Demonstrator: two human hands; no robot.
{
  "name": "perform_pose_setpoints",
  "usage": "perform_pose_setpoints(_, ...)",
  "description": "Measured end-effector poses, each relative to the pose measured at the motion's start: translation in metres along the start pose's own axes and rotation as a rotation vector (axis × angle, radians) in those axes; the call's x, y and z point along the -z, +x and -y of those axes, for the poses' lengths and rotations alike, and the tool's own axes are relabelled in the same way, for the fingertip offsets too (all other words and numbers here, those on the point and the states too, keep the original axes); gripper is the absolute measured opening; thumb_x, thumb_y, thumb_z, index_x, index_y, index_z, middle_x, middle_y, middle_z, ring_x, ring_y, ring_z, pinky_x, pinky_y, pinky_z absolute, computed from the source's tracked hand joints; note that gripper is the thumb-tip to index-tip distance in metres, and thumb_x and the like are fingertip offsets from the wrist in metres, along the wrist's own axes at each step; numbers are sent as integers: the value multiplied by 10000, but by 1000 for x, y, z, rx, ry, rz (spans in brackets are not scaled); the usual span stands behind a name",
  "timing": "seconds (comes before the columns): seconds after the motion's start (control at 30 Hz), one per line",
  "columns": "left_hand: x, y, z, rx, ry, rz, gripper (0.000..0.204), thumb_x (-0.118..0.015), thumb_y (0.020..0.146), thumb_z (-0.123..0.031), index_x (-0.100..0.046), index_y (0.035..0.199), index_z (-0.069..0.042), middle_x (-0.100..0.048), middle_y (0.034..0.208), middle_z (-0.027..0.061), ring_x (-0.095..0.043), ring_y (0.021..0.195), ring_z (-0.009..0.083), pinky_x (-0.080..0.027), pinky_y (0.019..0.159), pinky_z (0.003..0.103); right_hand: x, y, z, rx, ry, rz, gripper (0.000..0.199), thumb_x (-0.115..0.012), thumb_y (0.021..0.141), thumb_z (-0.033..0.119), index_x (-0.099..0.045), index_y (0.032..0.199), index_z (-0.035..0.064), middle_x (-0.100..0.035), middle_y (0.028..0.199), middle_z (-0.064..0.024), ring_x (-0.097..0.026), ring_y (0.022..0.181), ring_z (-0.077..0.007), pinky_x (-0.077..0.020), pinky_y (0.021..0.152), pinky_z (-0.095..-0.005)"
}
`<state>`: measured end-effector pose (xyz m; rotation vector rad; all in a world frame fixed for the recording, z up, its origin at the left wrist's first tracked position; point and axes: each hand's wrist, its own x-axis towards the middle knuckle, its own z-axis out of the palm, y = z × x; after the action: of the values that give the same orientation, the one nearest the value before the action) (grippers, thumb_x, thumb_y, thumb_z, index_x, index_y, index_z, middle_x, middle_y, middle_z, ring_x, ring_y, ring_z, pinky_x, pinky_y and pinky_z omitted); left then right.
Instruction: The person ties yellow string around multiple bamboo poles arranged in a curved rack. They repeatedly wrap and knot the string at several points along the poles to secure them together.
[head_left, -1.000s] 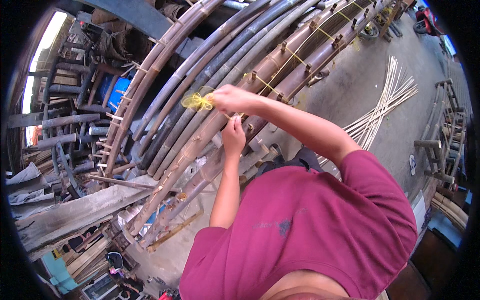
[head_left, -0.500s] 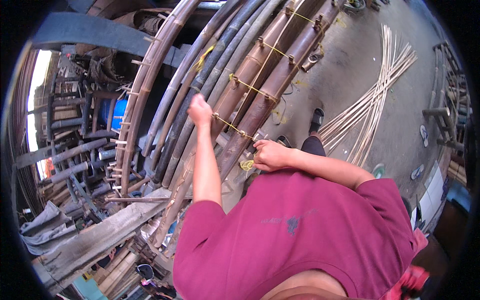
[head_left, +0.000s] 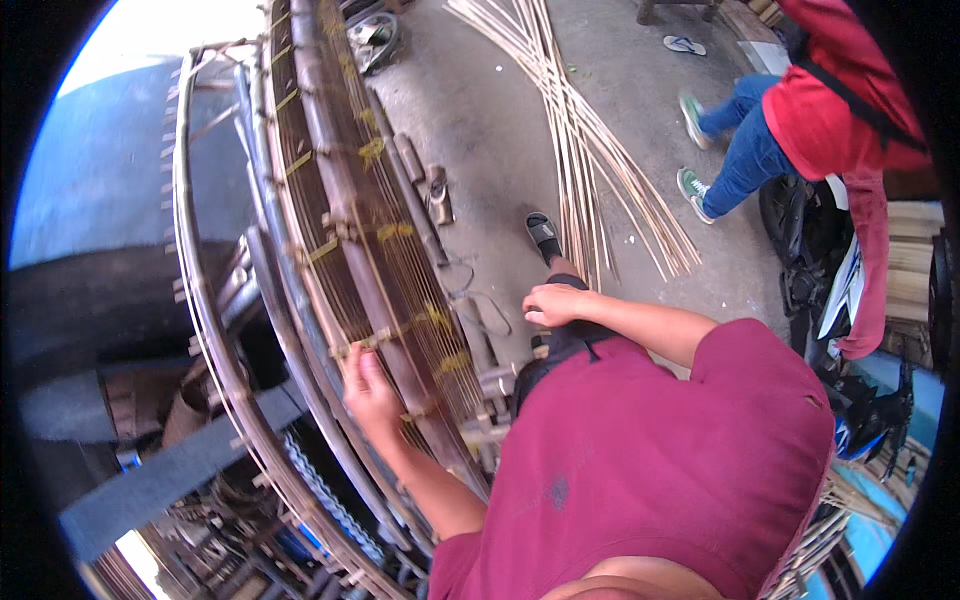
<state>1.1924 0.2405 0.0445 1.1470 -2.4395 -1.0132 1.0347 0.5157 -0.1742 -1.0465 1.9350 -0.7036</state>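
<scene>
A long bamboo frame [head_left: 350, 215] runs along my left side, with thin strips lengthwise between its poles and yellow ties [head_left: 397, 231] crossing it at intervals. My left hand [head_left: 368, 388] is at its near left pole, beside a yellow tie, with fingers bent together. What they pinch, if anything, is too small to make out. My right hand [head_left: 552, 303] hovers over my thigh, apart from the frame. Its fingers are curled down, and anything inside them is hidden.
Long pale bamboo strips [head_left: 570, 130] lie crossed on the concrete floor ahead. A person in red [head_left: 830, 115] stands at the right, next to a motorcycle [head_left: 800, 235]. More bamboo poles [head_left: 215, 330] lean at the left. A sandal [head_left: 684, 45] lies at the back.
My view has swung to the right and along the frame; a person in red now shows. My left hand is now at the frame's near left pole. My right hand is now away from the frame.
</scene>
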Motion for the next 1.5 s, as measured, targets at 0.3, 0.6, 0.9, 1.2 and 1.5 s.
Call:
perform_pose_setpoints(0.3, -355, 42, -27, -136, 16, 937, 470, -535, 977, -329, -526, 1331, -20, -530, 1313, 280, -505, 1244, 402, -401, 1052, 440, 39, 154, -319, -485, 329, -354, 267, -597, 854, 297, -742, 914, 81, -724, 931, -114, -681, 926, -298, -519, 843, -411)
perform_pose_setpoints(0.6, -592, 106, 3, 276, 284, 1316, 825, -612, 891, -539, -197, 1534, -230, 83, 1422, 494, -66, 1355, 635, -196, 1131, 557, 120, 307, -663, -1229, 210, -519, 382, -541, 897, 240, -565, 1262, 129, -623, 1221, -176, -602, 1095, -374, -478, 926, -490)
perform_pose_setpoints(0.9, -629, 165, -30, 344, 234, 1256, 753, -712, 858, -428, -328, 1483, -260, -43, 1418, 453, -118, 1333, 601, -213, 1110, 570, 134, 333, -769, -1225, 160, -520, 422, -518, 912, 296, -557, 1304, 146, -605, 1221, -214, -568, 1145, -385, -460, 942, -492)
perform_pose_setpoints(1.2, -596, 153, -36, 450, 150, 1118, 659, -567, 908, -549, -397, 1459, -230, -266, 1442, 358, -311, 1317, 536, -291, 1105, 528, 241, 287, -464, -661, 411, -1248, 228, -614, 943, 213, -563, 870, 3, -550, 670, -114, -512, 599, -194, -438, 579, -351)
perform_pose_setpoints(1.5, -469, 289, -107, 33, -72, 463, 388, -555, 962, -275, -586, 1256, -24, -620, 1206, 211, -555, 1152, 361, -427, 1007, 414, 427, 368, -286, -151, 501, -1333, 330, -468, 1025, 250, -606, 929, -33, -659, 816, -119, -636, 784, -192, -500, 710, -326)
